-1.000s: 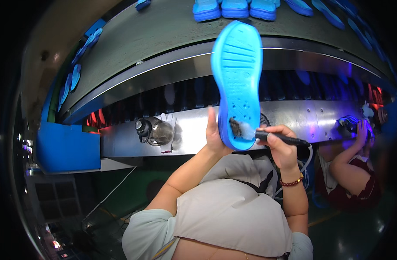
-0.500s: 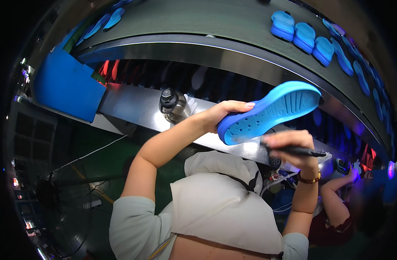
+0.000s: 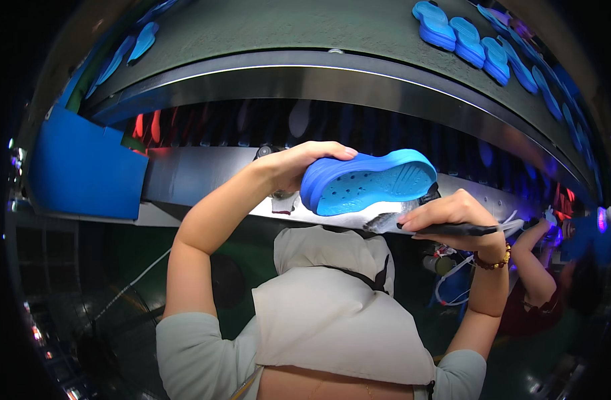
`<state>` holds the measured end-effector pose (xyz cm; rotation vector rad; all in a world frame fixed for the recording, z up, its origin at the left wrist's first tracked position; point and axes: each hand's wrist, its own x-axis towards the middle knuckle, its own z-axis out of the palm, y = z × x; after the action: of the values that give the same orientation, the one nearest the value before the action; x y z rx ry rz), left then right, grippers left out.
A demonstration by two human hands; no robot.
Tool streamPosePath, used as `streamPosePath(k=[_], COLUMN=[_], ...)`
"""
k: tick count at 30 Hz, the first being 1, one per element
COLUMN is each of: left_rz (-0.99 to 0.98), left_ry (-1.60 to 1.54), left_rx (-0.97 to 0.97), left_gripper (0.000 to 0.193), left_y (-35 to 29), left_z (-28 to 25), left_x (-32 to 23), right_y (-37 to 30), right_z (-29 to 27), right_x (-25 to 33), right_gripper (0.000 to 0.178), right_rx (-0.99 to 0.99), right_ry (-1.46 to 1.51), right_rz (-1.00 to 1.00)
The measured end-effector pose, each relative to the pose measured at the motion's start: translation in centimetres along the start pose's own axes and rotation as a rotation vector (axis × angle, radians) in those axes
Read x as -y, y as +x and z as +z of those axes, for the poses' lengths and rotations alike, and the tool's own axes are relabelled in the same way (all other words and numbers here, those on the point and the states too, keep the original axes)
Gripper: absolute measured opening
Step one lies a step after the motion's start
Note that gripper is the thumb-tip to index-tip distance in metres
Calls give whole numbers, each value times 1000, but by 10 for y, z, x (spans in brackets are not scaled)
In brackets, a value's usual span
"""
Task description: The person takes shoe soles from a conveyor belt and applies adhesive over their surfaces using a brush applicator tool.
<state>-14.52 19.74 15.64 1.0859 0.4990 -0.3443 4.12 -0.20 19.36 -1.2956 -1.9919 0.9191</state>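
My left hand (image 3: 297, 165) is raised in front of me and grips the heel end of a blue foam shoe sole (image 3: 369, 183). The sole lies sideways, with its perforated face toward me. My right hand (image 3: 452, 212) holds a thin black-handled brush (image 3: 452, 229) just under the sole's right end. The brush's bristles (image 3: 383, 223) point left, close below the sole's lower edge. I cannot tell whether they touch it. A beaded bracelet (image 3: 493, 261) sits on my right wrist.
A curved grey conveyor belt (image 3: 305, 27) overhead carries several blue soles (image 3: 467, 37) at top right and a few more at top left. A metal rail (image 3: 205, 175) runs behind my hands and a blue panel (image 3: 85, 167) stands at left. Another person's arm (image 3: 535, 263) works at right.
The sole has turned from upright with its tread facing me to lying sideways and lower. The brush hand has stayed under its right end. My view has swung left.
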Motion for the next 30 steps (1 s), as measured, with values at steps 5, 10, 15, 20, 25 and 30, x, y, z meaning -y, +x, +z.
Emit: streamPosePath(k=[5, 10, 15, 20, 25, 30], left_rz=[31, 79, 69, 163, 160, 535], left_ry=[-56, -98, -156, -24, -680, -881], left_rx=[87, 129, 30, -11, 265, 288], left_gripper=[64, 60, 47, 46, 67, 93], left_y=[10, 20, 12, 17, 45, 126], left_z=[-23, -38, -38, -34, -35, 42], left_x=[9, 14, 1, -3, 18, 66], right_y=[-2, -13, -24, -37, -56, -48], right_z=[27, 32, 37, 35, 27, 35], right_x=[-16, -14, -17, -36, -12, -53], right_gripper=[20, 19, 21, 21, 19, 14], right_rx=[-311, -451, -409, -638, -542, -738], right_ry=[64, 143, 79, 207, 266, 311], right_rz=[35, 154, 95, 132, -34, 330])
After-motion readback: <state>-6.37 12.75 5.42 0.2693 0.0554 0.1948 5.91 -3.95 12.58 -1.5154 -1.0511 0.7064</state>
